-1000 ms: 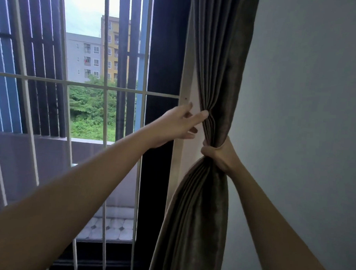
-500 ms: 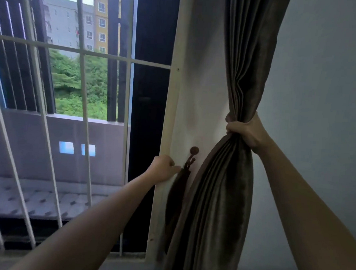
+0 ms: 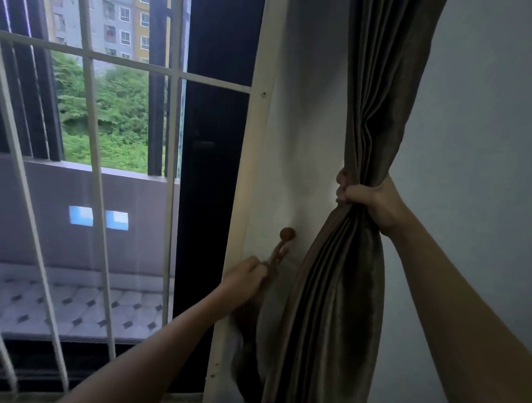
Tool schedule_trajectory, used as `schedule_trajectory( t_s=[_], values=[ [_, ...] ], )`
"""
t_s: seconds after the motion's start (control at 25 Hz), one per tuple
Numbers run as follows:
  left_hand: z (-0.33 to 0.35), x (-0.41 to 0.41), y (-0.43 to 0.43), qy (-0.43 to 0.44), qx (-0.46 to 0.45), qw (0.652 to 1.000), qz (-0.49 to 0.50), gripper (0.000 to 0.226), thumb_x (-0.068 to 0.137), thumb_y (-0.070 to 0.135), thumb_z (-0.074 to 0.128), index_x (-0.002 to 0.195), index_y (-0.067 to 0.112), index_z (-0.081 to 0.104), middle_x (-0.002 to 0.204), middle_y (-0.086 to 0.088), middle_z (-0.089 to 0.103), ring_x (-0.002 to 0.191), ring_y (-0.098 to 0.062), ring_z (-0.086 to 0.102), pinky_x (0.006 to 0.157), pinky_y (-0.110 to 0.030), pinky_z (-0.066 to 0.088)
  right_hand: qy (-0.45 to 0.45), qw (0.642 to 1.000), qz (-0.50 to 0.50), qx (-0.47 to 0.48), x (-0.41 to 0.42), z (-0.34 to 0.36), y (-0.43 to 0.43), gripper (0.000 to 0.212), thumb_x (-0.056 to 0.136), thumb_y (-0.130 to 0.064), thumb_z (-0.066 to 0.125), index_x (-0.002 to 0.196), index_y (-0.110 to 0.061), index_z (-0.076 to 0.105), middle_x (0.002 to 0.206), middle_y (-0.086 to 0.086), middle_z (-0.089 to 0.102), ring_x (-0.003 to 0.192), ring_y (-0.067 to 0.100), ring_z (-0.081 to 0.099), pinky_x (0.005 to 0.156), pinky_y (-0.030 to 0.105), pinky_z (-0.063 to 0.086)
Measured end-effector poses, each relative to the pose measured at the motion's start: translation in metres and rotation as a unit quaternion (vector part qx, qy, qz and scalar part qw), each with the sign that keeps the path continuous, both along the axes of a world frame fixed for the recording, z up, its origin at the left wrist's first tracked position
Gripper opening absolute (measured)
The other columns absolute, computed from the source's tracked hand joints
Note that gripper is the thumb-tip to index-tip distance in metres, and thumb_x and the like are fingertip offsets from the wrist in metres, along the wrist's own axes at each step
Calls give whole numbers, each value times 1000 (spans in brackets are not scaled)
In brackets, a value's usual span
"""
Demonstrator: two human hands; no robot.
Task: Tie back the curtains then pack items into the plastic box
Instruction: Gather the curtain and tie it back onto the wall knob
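Note:
A brown-grey curtain [image 3: 376, 93] hangs against the wall at the right of the window, bunched into tight folds. My right hand [image 3: 370, 202] is shut around the gathered waist of the curtain. On the white wall strip sits a round brown hook [image 3: 287, 234]. A dark fabric tieback [image 3: 252, 338] hangs down from the hook. My left hand [image 3: 246, 279] is closed on the top of the tieback, just below the hook. The plastic box is not in view.
A window with white metal bars [image 3: 93, 139] fills the left half. A dark window frame [image 3: 211, 168] and a cream trim strip [image 3: 250, 182] stand between window and curtain. A plain grey wall [image 3: 481, 119] lies to the right.
My left hand dropped from the curtain's edge to the tieback under the hook and closed on it. My right hand kept its grip on the bunched curtain. The view tilted down and came closer.

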State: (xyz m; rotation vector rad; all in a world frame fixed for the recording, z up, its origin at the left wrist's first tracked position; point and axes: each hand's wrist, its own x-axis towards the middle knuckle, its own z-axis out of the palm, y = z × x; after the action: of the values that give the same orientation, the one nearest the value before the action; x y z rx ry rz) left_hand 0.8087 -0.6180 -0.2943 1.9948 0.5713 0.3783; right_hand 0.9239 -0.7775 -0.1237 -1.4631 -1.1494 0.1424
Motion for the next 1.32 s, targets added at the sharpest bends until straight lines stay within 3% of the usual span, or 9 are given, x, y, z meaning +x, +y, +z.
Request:
schedule_trajectory(
  t_s=[0.08,0.2,0.4,0.6,0.68,0.84,1.0,1.2,1.32],
  values=[
    [33,-21,18,46,14,998,-42,25,91,34,53,92,13,67,82,-1,63,78,-16,60,71,-30,49,2,1000,19,0,-2,-4,12,16,58,3,54,68,-7,47,70,9,43,57,16,46,51,26,44],
    [91,-53,42,119,131,977,-122,24,85,38,63,75,17,69,66,4,62,63,-9,59,60,-20,44,12,999,49,3,-11,-8,30,17,59,4,54,69,-7,47,72,10,43,57,16,46,52,26,43],
    [159,-85,44,115,115,982,-96,38,82,35,68,47,19,65,45,6,58,42,-5,52,43,-14,39,18,996,88,9,-27,-17,53,16,60,4,55,68,-8,47,69,6,45,57,14,49,54,27,43],
    [140,-114,14,178,115,966,-150,28,83,37,66,69,13,66,60,2,62,55,-10,57,58,-22,43,24,994,99,33,-51,-22,65,16,60,4,56,65,-9,48,64,0,48,57,15,51,56,29,43],
    [121,-125,3,161,110,971,-138,23,85,34,65,70,17,62,61,6,60,56,-6,57,58,-20,42,23,995,90,34,-61,-24,66,15,59,2,58,66,-9,50,64,0,50,58,17,52,60,32,45],
    [93,-134,24,137,236,962,0,15,84,27,68,74,18,60,69,5,54,60,-5,51,50,-14,34,30,995,98,8,-80,-21,58,17,52,-10,63,67,-9,54,60,-2,53,59,18,52,64,34,45],
    [65,-132,48,162,282,943,72,24,82,29,69,96,10,70,82,-4,62,78,-20,61,65,-27,49,49,996,79,15,-80,-18,40,19,48,-11,64,65,-11,56,60,-3,55,61,19,53,66,34,43],
    [83,-139,24,32,251,966,58,23,86,34,64,72,18,69,61,5,56,57,-6,52,48,-17,35,26,999,26,23,-95,-17,35,22,55,-2,63,76,-3,58,68,3,58,67,21,58,69,37,49],
    [97,-140,-5,-16,129,990,61,26,86,32,64,63,19,68,59,5,58,55,-5,52,45,-15,36,-11,999,21,27,-113,-17,39,22,58,-2,63,80,1,58,73,6,58,68,18,60,63,29,52]
  ],
)
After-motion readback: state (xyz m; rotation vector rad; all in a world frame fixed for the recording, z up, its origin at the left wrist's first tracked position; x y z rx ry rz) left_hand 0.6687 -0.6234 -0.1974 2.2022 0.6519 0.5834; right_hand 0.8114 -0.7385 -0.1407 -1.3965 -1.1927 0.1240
